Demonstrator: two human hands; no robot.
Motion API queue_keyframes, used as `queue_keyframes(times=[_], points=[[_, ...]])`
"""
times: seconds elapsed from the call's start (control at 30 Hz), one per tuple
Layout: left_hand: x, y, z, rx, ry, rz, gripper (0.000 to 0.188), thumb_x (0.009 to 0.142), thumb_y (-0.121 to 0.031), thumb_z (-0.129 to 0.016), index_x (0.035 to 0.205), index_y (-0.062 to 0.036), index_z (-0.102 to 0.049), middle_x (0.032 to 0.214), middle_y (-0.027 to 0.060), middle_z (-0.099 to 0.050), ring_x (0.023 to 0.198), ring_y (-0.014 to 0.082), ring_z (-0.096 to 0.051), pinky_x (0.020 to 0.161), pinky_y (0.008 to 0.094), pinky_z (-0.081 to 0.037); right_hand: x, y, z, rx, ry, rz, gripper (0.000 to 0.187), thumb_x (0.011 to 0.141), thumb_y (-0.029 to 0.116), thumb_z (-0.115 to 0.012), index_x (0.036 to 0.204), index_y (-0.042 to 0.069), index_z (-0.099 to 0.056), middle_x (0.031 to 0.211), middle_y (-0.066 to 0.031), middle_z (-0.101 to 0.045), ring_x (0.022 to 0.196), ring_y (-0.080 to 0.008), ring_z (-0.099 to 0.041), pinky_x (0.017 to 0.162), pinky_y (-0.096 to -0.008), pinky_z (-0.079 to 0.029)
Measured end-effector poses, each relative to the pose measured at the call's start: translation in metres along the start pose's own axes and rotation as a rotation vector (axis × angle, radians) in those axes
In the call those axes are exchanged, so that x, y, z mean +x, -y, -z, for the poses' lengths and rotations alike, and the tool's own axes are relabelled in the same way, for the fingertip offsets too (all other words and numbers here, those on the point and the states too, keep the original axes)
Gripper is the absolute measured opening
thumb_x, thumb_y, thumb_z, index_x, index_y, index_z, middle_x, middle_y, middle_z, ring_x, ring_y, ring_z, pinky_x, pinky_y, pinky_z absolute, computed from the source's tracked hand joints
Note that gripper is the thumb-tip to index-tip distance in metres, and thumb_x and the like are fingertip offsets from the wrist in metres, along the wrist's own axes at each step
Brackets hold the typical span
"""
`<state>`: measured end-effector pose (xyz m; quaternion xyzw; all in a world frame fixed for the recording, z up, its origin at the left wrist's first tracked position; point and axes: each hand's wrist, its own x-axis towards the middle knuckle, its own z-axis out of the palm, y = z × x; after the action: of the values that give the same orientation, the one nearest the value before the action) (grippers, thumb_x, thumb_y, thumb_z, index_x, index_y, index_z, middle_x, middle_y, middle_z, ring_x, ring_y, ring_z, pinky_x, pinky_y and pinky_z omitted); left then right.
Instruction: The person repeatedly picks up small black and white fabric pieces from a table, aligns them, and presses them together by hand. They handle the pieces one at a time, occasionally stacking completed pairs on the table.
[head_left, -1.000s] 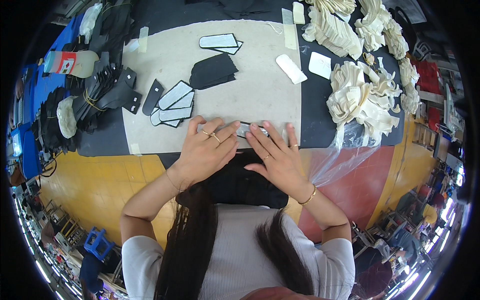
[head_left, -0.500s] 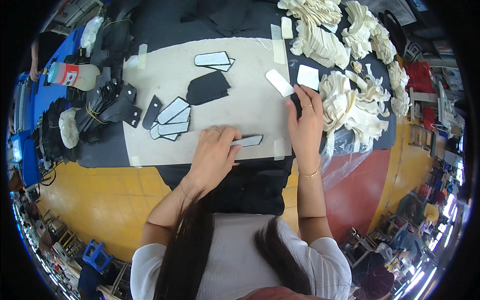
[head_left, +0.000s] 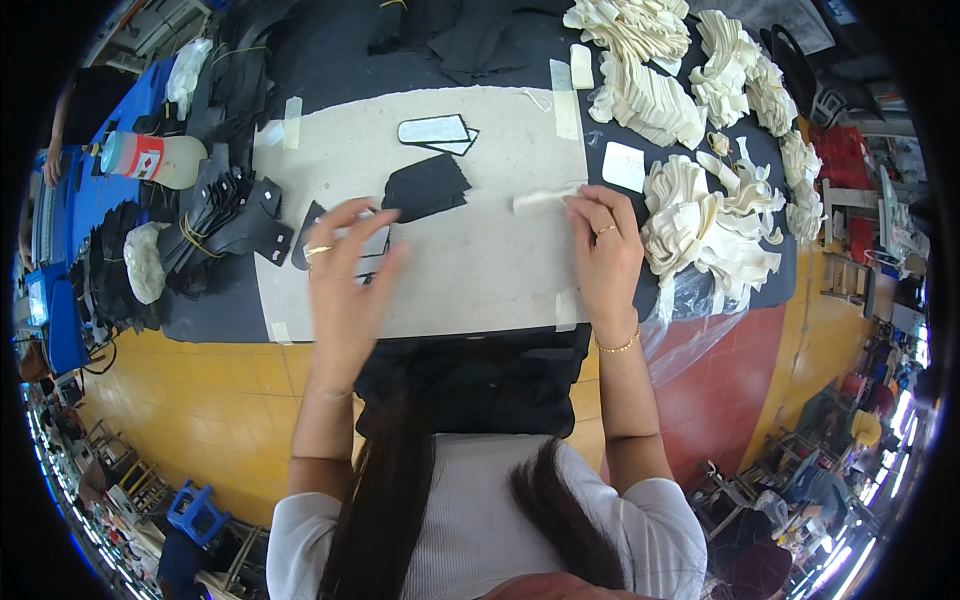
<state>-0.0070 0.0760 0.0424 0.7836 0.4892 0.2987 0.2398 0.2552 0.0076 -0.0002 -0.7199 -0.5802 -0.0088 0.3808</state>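
Observation:
My right hand (head_left: 608, 250) pinches one end of a cream fabric strip (head_left: 543, 201), which is raised at the right side of the pale sheet (head_left: 480, 285). My left hand (head_left: 350, 285), slightly smeared by motion, hovers over a pile of black-edged white pieces (head_left: 376, 245) with thumb and fingers apart. It covers much of that pile. A stack of black fabric pieces (head_left: 425, 187) lies mid-sheet. Beyond it, two more black-edged white pieces (head_left: 432, 130) overlap.
Bundles of cream fabric strips (head_left: 680, 210) and a white rounded card (head_left: 624, 166) lie at the right. On the left are tied black pieces (head_left: 225, 215), a bottle of yellowish liquid (head_left: 165, 160) and a clear plastic bundle (head_left: 145, 262). Tape (head_left: 566, 310) holds the sheet's corners.
My left hand has moved left from the front of the sheet to the pile, and the black-edged piece it held has left that spot. My right hand has picked up the cream strip.

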Motion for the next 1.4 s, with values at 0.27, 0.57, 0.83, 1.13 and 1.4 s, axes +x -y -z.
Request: queue_keyframes(times=[0.27, 0.57, 0.83, 1.13, 1.4], points=[[0.028, -0.037, -0.062, -0.886, 0.614, 0.291, 0.030, 0.100, -0.024, -0.065, 0.113, 0.0024, -0.070, 0.090, 0.0062, -0.070, 0.078, 0.0124, -0.064, 0.071, 0.0262, -0.052, -0.014, 0.027, 0.022, 0.138, 0.011, 0.245, 0.031, 0.070, -0.005, -0.077, 0.098, 0.008, -0.072, 0.098, -0.0070, -0.064, 0.088, -0.0277, -0.064, 0.072, -0.0369, -0.052], [0.027, -0.038, -0.054, -1.043, 0.618, 0.644, 0.027, 0.103, -0.021, -0.060, 0.103, 0.0041, -0.072, 0.090, 0.0046, -0.072, 0.080, 0.0067, -0.063, 0.070, 0.0223, -0.050, -0.021, 0.028, 0.027, 0.209, -0.073, 0.571, 0.032, 0.068, 0.004, -0.084, 0.097, 0.011, -0.072, 0.103, -0.0030, -0.064, 0.095, -0.0234, -0.061, 0.073, -0.0362, -0.049], [0.063, -0.050, -0.084, -0.806, 0.491, 0.290, 0.026, 0.102, -0.020, -0.059, 0.113, 0.0030, -0.068, 0.094, 0.0112, -0.074, 0.081, 0.0195, -0.073, 0.071, 0.0287, -0.054, -0.038, 0.030, 0.050, 0.199, -0.181, 0.527, 0.042, 0.066, 0.004, -0.089, 0.101, 0.018, -0.070, 0.109, -0.0017, -0.058, 0.099, -0.0234, -0.058, 0.074, -0.0371, -0.052], [0.046, -0.062, -0.050, -0.744, 0.710, -0.068, 0.026, 0.090, -0.017, -0.073, 0.112, -0.0019, -0.073, 0.102, 0.0090, -0.065, 0.090, 0.0194, -0.062, 0.081, 0.0306, -0.049, -0.039, 0.027, 0.060, 0.182, -0.192, 0.464, 0.048, 0.063, 0.006, -0.087, 0.104, 0.028, -0.075, 0.106, 0.0027, -0.052, 0.096, -0.0195, -0.054, 0.075, -0.0344, -0.048], [0.028, -0.059, -0.042, -1.184, 0.949, 0.266, 0.020, 0.087, -0.005, -0.076, 0.106, 0.0007, -0.074, 0.099, 0.0065, -0.064, 0.087, 0.0125, -0.062, 0.078, 0.0257, -0.050, -0.039, 0.030, 0.060, 0.267, -0.159, 0.494, 0.045, 0.059, 0.010, -0.087, 0.099, 0.028, -0.077, 0.107, 0.0040, -0.053, 0.093, -0.0173, -0.054, 0.078, -0.0344, -0.046]])
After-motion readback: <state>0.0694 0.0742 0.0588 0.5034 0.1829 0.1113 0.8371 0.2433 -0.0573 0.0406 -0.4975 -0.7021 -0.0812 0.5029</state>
